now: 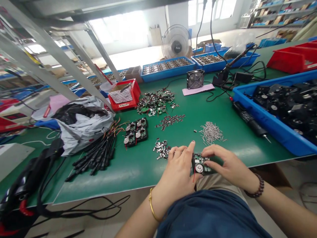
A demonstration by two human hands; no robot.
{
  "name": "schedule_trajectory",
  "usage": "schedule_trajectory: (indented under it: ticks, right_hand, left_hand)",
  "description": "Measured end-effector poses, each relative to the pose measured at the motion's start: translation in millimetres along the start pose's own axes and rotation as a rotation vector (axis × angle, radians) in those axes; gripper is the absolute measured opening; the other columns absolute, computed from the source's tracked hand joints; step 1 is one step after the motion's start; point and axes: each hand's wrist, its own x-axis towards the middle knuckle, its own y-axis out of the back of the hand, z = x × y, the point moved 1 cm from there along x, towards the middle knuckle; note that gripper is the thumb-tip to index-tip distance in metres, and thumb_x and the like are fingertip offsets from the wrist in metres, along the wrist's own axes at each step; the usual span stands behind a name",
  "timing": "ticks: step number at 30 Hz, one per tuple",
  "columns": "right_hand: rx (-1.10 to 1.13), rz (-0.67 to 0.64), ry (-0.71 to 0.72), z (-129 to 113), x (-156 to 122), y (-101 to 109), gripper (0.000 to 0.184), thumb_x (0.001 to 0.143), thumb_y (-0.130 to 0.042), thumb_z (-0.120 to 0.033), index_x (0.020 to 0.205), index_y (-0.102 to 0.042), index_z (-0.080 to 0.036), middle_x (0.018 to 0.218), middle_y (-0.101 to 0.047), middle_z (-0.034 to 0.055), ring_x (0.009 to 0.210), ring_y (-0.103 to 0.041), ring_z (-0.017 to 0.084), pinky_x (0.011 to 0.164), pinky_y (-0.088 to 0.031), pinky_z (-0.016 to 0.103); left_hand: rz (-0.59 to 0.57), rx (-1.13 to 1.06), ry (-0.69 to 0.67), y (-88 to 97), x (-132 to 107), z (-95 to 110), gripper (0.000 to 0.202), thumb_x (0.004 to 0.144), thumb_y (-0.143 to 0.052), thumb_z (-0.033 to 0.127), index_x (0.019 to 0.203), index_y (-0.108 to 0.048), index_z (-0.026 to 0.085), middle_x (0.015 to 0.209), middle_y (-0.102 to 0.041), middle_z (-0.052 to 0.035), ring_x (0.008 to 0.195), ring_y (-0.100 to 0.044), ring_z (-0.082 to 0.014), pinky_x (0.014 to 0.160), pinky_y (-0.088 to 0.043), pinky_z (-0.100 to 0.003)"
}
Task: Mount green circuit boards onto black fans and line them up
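Observation:
Both my hands meet at the near edge of the green table (138, 165). My left hand (177, 170) and my right hand (226, 163) together grip a small circuit board (201, 165) with a round silver disc on it; a red wire hangs from it. The fingers of both hands curl round the board's ends. A small heap of metal clips (161, 148) lies just left of my left hand. A pile of thin metal pins (210, 132) lies just beyond my right hand. A gold bangle is on my left wrist, a bead bracelet on my right.
Finished boards (136, 131) sit mid-table beside a bundle of black cables (96, 155). Further back lie loose parts (156, 101), a red bin (123, 96), a small fan (195, 79) and blue trays (168, 67). A blue crate (269, 122) and a soldering iron (250, 122) are at right.

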Motion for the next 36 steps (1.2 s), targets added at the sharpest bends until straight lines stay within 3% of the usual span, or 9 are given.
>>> schedule_trajectory:
  ticks: [5,9,12,17,23,29,36]
  right_hand:
    - [-0.128,-0.113,0.143,0.7,14.3,1.6,0.009,0.104,-0.058,-0.017,0.111,-0.061,-0.022,0.111,-0.067,0.0057,0.104,-0.062,0.022,0.090,-0.052,0.037]
    - [-0.270,-0.197,0.291,0.5,15.9,7.8,0.011,0.107,-0.053,-0.018,0.110,-0.063,-0.018,0.112,-0.065,0.0095,0.100,-0.059,0.024,0.086,-0.053,0.039]
    - [-0.331,-0.203,0.344,2.8,14.6,8.1,0.014,0.108,-0.051,-0.019,0.112,-0.064,-0.017,0.111,-0.064,0.0106,0.098,-0.058,0.025,0.083,-0.053,0.039]
    - [-0.363,-0.152,0.316,7.7,9.6,3.0,0.017,0.108,-0.051,-0.020,0.117,-0.064,-0.018,0.114,-0.062,0.0118,0.102,-0.058,0.026,0.086,-0.055,0.041]
    - [-0.236,0.098,0.213,12.2,-9.2,8.0,0.012,0.102,-0.055,-0.019,0.111,-0.062,-0.022,0.115,-0.057,0.0106,0.106,-0.059,0.024,0.089,-0.055,0.037]
    - [-0.247,-0.006,0.167,14.8,-21.6,9.0,0.022,0.101,-0.054,-0.021,0.119,-0.067,-0.026,0.109,-0.061,0.0089,0.100,-0.062,0.024,0.084,-0.057,0.037]
    - [-0.248,-0.001,0.173,34.9,-31.6,9.4,0.028,0.100,-0.058,-0.034,0.126,-0.066,-0.030,0.114,-0.063,0.0086,0.098,-0.068,0.023,0.078,-0.062,0.030]
  left_hand:
    - [0.043,-0.025,0.012,-4.4,-1.0,-1.2,0.100,0.080,-0.088,0.035,0.155,-0.023,0.022,0.136,-0.062,-0.0121,0.131,-0.052,-0.0327,0.115,-0.030,-0.053]
    - [0.050,-0.019,0.014,-4.7,-3.1,-0.7,0.070,0.081,-0.088,0.034,0.135,-0.046,0.024,0.133,-0.065,-0.0088,0.137,-0.047,-0.0327,0.118,-0.027,-0.053]
    - [0.015,-0.039,-0.005,-3.1,-3.2,-0.3,0.052,0.084,-0.084,0.029,0.124,-0.051,0.025,0.134,-0.065,-0.0052,0.143,-0.042,-0.0315,0.120,-0.024,-0.053]
    - [-0.029,-0.066,-0.039,0.4,0.8,0.9,0.054,0.084,-0.084,0.026,0.126,-0.050,0.023,0.133,-0.064,-0.0067,0.138,-0.047,-0.0286,0.118,-0.029,-0.049]
    - [-0.057,0.000,-0.089,3.9,6.1,0.0,0.052,0.082,-0.087,0.035,0.121,-0.055,0.025,0.128,-0.065,-0.0049,0.132,-0.050,-0.0298,0.117,-0.028,-0.051]
    - [-0.101,0.043,-0.070,10.2,11.5,2.7,0.042,0.087,-0.080,0.041,0.119,-0.059,0.024,0.124,-0.066,-0.0078,0.126,-0.052,-0.0321,0.112,-0.034,-0.051]
    - [-0.134,0.192,-0.093,6.1,14.0,10.7,0.038,0.088,-0.064,0.045,0.115,-0.060,0.018,0.110,-0.068,-0.0099,0.098,-0.063,-0.0292,0.087,-0.046,-0.043]
